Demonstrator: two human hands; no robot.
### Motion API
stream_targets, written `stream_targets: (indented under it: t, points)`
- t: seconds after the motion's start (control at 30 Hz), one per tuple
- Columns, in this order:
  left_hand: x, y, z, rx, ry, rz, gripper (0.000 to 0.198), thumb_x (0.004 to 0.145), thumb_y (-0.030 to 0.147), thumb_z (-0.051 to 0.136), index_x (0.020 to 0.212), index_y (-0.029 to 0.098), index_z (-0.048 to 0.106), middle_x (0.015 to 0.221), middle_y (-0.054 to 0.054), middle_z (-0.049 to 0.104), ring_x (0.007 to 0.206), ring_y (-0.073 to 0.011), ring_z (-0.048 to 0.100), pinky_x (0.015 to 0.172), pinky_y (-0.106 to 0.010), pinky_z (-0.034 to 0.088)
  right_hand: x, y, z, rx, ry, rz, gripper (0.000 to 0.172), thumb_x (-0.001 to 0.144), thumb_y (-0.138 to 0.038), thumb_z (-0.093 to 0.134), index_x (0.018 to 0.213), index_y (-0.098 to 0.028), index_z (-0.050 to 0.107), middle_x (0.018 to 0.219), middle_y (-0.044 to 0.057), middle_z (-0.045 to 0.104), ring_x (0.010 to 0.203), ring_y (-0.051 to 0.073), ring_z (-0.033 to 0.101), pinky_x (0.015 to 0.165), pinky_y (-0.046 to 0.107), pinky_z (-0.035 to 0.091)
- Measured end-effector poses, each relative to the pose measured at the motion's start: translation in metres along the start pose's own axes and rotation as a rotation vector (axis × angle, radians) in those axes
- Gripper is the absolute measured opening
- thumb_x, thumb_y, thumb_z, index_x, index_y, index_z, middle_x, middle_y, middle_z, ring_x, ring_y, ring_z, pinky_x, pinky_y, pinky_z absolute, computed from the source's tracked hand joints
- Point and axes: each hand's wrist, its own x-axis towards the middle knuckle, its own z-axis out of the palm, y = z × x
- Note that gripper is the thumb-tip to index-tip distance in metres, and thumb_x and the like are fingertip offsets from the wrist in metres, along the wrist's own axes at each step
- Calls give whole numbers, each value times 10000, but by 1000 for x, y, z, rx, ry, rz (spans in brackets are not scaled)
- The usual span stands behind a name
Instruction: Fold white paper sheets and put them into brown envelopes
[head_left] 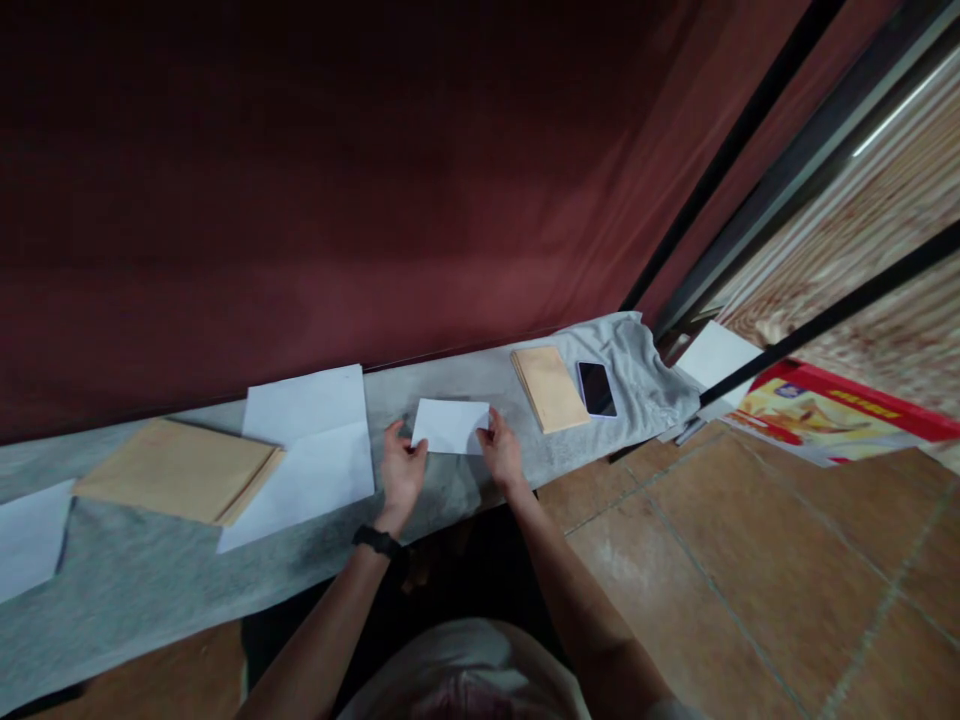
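A small white rectangle of paper (451,426), which looks folded, is in front of me over the grey cloth. My left hand (403,468) pinches its left end, thumb on the lower left corner and fingers along the side. At the right end, my right hand (501,452) grips the edge between thumb and fingers. A dark watch sits on my left wrist. To the right of the paper lies a stack of tan envelopes (553,390), apart from my right hand. On the left, large white sheets (330,462) with a crease lie near my left hand.
More large tan envelopes (172,468) lie partly over the white sheets. Another white sheet (30,540) is at the far left. A phone (597,389) rests beside the small envelopes. The narrow cloth-covered table (150,590) borders a dark red wall. A red and yellow box (832,412) is at right.
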Motion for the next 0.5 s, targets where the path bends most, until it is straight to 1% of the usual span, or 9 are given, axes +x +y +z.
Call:
stream_targets:
  t: [0.07, 0.13, 0.2, 0.3, 0.4, 0.43, 0.5]
  points:
    - [-5, 1, -5, 206, -50, 22, 569, 863, 286, 625, 1400, 154, 489, 876, -66, 711, 725, -238, 694, 685, -347, 527, 1, 0, 2, -90, -20, -13, 594, 990, -238, 443, 1571, -192, 328, 1249, 114, 696, 1029, 242, 681, 935, 363, 520]
    - [-11, 3, -7, 360, -102, 49, 515, 907, 282, 577, 1407, 185, 504, 923, -84, 728, 798, -266, 709, 730, -366, 529, 1, -1, 3, -154, -40, -27, 584, 998, -237, 437, 1569, -173, 329, 1268, 139, 673, 1076, 263, 654, 963, 383, 498]
    - [-15, 4, -8, 457, -132, 107, 445, 937, 279, 534, 1374, 194, 543, 997, -104, 733, 885, -281, 709, 789, -378, 532, 2, -2, 1, -188, -54, -34, 558, 1003, -234, 439, 1550, -155, 362, 1244, 153, 669, 1076, 274, 641, 960, 389, 490]
    - [-19, 6, -9, 576, -124, 201, 390, 963, 292, 488, 1316, 162, 590, 1141, -153, 698, 1022, -306, 679, 888, -412, 522, 2, -7, -5, -210, -42, -41, 517, 1008, -220, 422, 1517, -131, 413, 1237, 163, 650, 1092, 277, 619, 972, 403, 485]
    - [-23, 6, -6, 652, -97, 315, 431, 980, 285, 433, 1357, 126, 568, 1334, -211, 601, 1240, -351, 575, 1019, -487, 463, -2, -17, -6, -195, -6, -86, 505, 1016, -221, 400, 1512, -129, 429, 1388, 180, 568, 1237, 294, 544, 1068, 457, 437]
    - [-25, 6, -3, 648, -120, 377, 459, 984, 267, 411, 1401, 121, 535, 1420, -214, 545, 1327, -352, 511, 1071, -500, 427, -5, -22, -4, -170, -13, -118, 500, 1024, -235, 394, 1512, -133, 433, 1445, 175, 532, 1293, 290, 511, 1103, 460, 415]
    - [-30, 3, 6, 605, -217, 512, 528, 981, 221, 376, 1496, 118, 431, 1560, -188, 420, 1461, -320, 369, 1159, -493, 349, -16, -33, 2, -102, -67, -203, 489, 1047, -279, 368, 1508, -138, 447, 1512, 145, 497, 1380, 258, 454, 1155, 424, 381]
